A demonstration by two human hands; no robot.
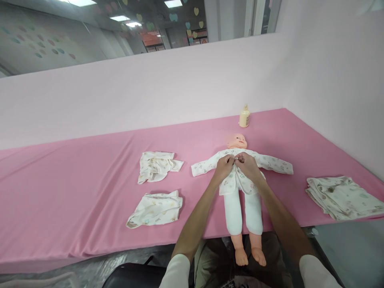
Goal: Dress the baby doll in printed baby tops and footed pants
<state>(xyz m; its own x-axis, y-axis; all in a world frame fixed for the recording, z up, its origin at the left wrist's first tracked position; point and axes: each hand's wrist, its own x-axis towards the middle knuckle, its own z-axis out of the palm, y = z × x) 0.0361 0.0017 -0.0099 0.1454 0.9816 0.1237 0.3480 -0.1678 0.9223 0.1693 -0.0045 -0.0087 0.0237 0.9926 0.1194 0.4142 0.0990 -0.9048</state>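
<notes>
Pinching soft printed cotton, left hand [224, 165] and right hand [247, 164] grip the doll's [240, 176] jacket front at its chest.

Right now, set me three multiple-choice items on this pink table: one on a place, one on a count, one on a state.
1. Where does the cream plastic bottle stand?
A. beyond the doll's head, near the wall
B. by the doll's feet
C. on the folded clothes

2. How many small garments lie left of the baby doll in the white printed top?
A. one
B. two
C. four

3. What are the left hand and right hand doing?
A. resting flat on the pink tablecloth
B. pinching the top's front at the doll's chest
C. lifting the bottle

Answers: 1 A, it stands behind the head by the wall. 2 B, an upper garment and a lower one. 3 B, both hands meet at the chest.
</notes>
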